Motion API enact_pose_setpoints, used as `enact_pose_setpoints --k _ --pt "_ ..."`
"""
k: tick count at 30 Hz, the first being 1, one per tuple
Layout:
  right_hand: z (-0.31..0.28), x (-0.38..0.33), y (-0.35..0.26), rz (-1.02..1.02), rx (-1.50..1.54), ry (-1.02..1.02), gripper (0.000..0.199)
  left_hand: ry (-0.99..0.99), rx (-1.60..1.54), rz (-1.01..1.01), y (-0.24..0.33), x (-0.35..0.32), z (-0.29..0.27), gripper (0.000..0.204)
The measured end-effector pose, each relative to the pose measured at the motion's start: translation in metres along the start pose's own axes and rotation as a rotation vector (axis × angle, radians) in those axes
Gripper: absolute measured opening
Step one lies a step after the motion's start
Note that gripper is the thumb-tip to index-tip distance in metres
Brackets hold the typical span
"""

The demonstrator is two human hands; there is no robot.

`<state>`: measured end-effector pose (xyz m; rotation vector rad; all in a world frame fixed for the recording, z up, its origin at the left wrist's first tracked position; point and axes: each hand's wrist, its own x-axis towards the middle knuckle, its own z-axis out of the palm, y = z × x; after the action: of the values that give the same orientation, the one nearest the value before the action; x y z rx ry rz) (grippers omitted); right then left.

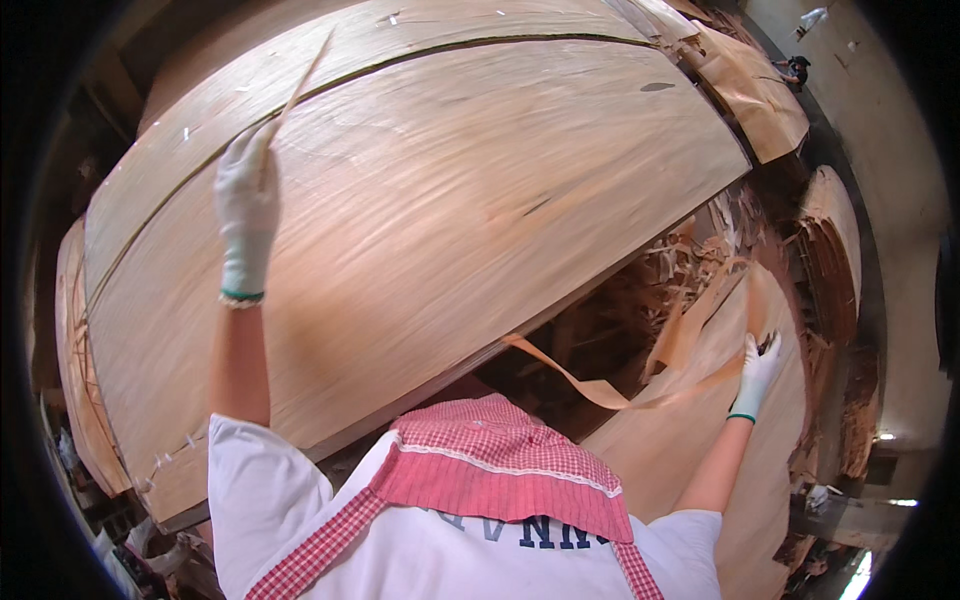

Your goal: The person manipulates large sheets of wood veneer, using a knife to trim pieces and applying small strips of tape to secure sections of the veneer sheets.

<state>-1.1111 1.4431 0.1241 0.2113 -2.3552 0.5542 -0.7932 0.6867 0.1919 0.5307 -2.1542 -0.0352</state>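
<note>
Pinching a thin wood sliver (298, 85), the gloved left hand (246, 200) is raised over the large veneer sheet (450, 220) filling the table. The gloved right hand (757, 372) grips a long curling veneer strip (600, 385) torn from the sheet's near edge, above stacked veneer (690, 440) and scraps (690, 265).

Both arms raised and spread, gloved left hand (245, 195) closed, gloved right hand (757, 370) apparently gripping

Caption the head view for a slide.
Gloved left hand lifts a thin strip over veneer sheets; right hand holds a curling offcut.
</note>
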Motion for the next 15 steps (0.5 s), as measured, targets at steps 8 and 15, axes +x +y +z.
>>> enact_pose_setpoints --k 8,15 --pt "0.050 0.136 -0.148 0.387 0.450 -0.287 0.040 -0.130 0.053 0.077 0.119 0.009 0.188 0.029" --pt "0.216 0.174 -0.234 0.114 0.541 -1.028 0.017 -0.452 0.032 -0.112 0.280 -0.073 0.291 0.034"
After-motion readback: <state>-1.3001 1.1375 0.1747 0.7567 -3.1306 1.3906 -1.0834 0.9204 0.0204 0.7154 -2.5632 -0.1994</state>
